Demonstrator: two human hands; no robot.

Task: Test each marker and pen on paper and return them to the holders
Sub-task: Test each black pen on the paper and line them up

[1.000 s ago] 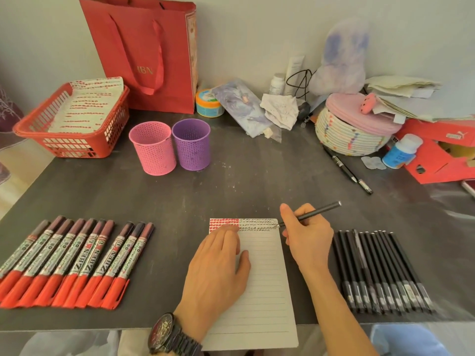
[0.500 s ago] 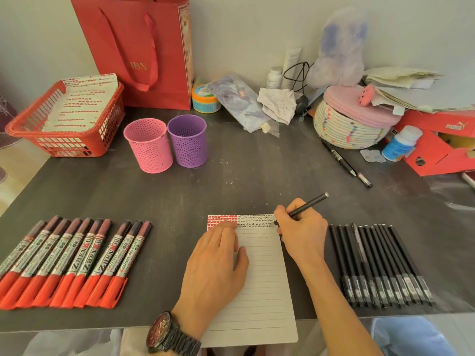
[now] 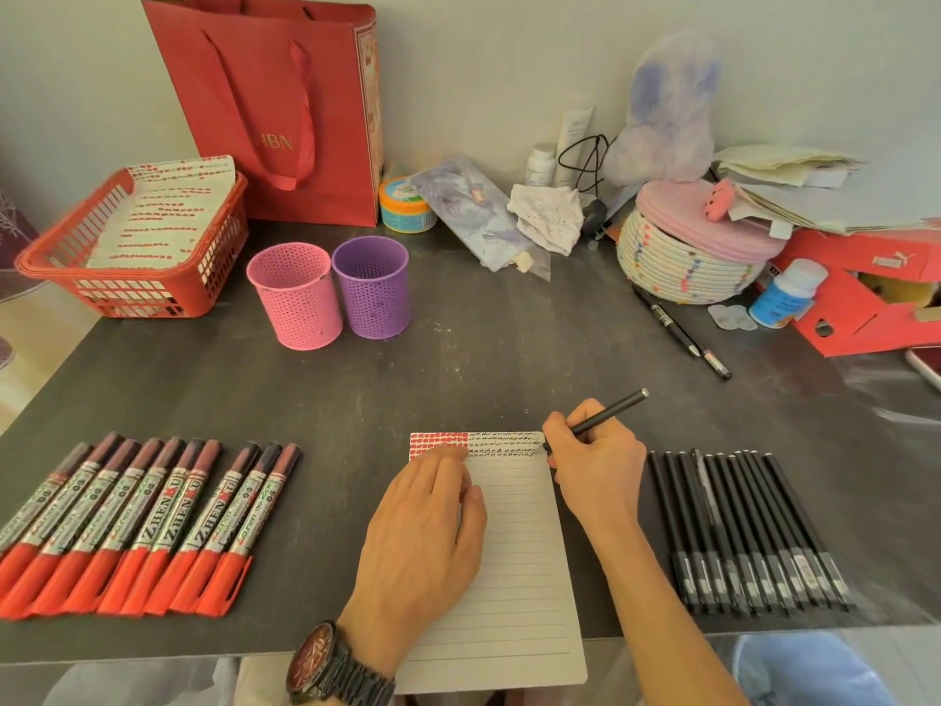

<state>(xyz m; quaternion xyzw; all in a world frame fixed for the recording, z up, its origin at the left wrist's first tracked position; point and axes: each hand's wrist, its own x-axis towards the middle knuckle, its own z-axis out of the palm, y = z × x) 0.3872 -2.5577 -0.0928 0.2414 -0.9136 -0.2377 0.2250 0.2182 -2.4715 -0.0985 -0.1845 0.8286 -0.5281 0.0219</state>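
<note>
Near edge: watch point(image 3: 326, 664) on the left wrist. Left hand point(image 3: 422, 532) lies flat on the lined paper point(image 3: 514, 578), grip apart, fingers straight, their tips just below a block of red marks at the sheet's top left. The paper's near end overhangs the bench point(image 3: 458, 359) edge.

Right hand point(image 3: 596, 466) at the sheet's top right corner, grip clamped on a black pen point(image 3: 611, 410). The pen slants up and to the right, its tip down at the corner, at the end of two rows of small black marks that run across the top from the red block.

Left of the paper: a row of markers point(image 3: 132, 527) lying side by side, red ends near, dark ends far, one gap in the row. Right of the paper: a row of black pens point(image 3: 743, 527), packed close, just beside the right forearm.

Mid bench: pink holder point(image 3: 295, 295) and purple holder point(image 3: 371, 285), upright, touching, well apart from the paper. Two loose pens point(image 3: 677, 328) lie end to end further right.

Far left: red basket point(image 3: 137, 293) holding sheets covered in red marks. Behind it, a red bag point(image 3: 285, 109) against the wall. Far right: woven basket point(image 3: 682, 267) with a pink lid, a small bottle point(image 3: 784, 293), a red shoebox point(image 3: 865, 293), stacked papers.
</note>
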